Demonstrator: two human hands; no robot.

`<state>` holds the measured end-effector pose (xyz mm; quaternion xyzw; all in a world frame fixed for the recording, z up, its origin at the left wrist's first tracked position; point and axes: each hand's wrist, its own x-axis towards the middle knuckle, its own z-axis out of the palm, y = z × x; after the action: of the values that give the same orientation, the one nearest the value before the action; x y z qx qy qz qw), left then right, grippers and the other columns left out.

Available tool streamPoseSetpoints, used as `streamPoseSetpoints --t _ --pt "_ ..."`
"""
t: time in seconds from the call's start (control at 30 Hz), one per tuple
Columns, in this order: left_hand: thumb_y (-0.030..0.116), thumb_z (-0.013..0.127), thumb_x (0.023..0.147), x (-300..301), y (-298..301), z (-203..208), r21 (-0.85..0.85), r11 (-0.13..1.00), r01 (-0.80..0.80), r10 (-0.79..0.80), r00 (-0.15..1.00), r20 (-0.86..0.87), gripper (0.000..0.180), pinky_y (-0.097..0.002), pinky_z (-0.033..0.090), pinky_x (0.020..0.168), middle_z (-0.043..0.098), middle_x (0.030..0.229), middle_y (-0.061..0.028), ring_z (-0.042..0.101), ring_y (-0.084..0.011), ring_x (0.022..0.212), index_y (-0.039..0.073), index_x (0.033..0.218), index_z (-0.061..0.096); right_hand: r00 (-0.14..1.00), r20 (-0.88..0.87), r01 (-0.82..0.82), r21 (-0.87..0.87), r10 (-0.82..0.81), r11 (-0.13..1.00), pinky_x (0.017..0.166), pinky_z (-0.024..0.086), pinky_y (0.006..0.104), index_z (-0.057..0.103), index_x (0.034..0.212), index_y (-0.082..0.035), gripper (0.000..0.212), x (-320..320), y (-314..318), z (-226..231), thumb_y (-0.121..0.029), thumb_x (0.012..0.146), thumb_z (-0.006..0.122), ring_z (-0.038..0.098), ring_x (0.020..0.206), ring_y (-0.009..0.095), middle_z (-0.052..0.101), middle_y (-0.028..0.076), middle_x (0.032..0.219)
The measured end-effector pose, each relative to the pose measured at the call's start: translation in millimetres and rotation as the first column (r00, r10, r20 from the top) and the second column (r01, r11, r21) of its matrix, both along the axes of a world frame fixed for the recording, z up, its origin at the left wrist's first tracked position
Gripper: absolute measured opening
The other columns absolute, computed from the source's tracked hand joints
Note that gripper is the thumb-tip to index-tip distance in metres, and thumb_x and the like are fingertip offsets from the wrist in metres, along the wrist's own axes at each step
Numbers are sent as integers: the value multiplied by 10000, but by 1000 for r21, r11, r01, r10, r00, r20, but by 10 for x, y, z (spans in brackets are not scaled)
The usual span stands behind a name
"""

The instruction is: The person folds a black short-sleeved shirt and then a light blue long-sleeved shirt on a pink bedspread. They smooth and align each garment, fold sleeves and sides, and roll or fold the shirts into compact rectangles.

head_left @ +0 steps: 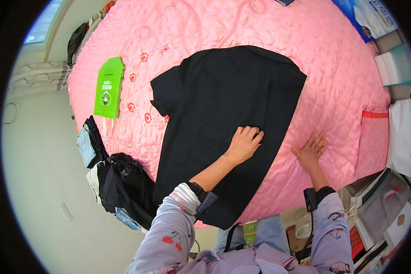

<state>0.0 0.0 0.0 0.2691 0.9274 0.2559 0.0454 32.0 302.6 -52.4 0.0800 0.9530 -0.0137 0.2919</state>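
A black short-sleeved T-shirt lies spread over a pink quilted bedspread. One sleeve points to the left; the right side runs as a long straight edge, which looks folded. My left hand rests palm down on the lower right part of the shirt, its fingers slightly bent and lying on the cloth. Off the shirt to the right, my right hand presses on the bedspread with fingers spread, holding nothing. Both wrists carry dark straps with small black boxes.
Left of the shirt lies a flat green bag. Piled dark clothes sit at the bed's left edge. Along the right edge stand a blue-and-white package, a folded pink cloth, a white bag and several paper bags.
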Motion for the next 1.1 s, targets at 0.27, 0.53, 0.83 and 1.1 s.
streamPoseSetpoints --t 0.27,0.53,0.83,1.1 --pt "-7 673 805 -108 -130 186 439 762 -476 452 877 167 219 -301 471 724 625 898 -91 610 -213 788 25 1021 653 999 36 7 -26 -6 1000 1095 -124 636 -90 1504 50 1182 14 -35 42 -652 828 578 -210 1425 480 -169 339 1538" --pt "26 603 897 -756 -1057 -138 353 274 -895 728 433 531 187 -234 494 659 650 888 -42 599 -97 763 -15 1079 621 999 37 -6 -15 6 1000 1091 -118 646 -117 1500 47 1178 26 1 -23 -669 842 548 -217 1422 482 -178 342 1534" --pt "144 734 803 -673 -1015 -215 42 603 -797 765 592 256 182 -300 470 625 603 745 -54 575 -140 672 5 893 660 1000 8 -6 -42 6 999 1091 -113 649 -106 1501 50 1157 49 28 -40 -653 853 545 -207 1424 486 -168 339 1539" --pt "43 682 768 -421 -736 70 -186 484 -855 859 505 -86 324 -431 441 830 556 1068 -132 528 -328 1010 32 1077 584 1000 -2 -11 -8 11 1000 1104 -79 643 -94 1500 58 1168 32 4 -39 -638 840 571 -178 1431 485 -151 340 1540"
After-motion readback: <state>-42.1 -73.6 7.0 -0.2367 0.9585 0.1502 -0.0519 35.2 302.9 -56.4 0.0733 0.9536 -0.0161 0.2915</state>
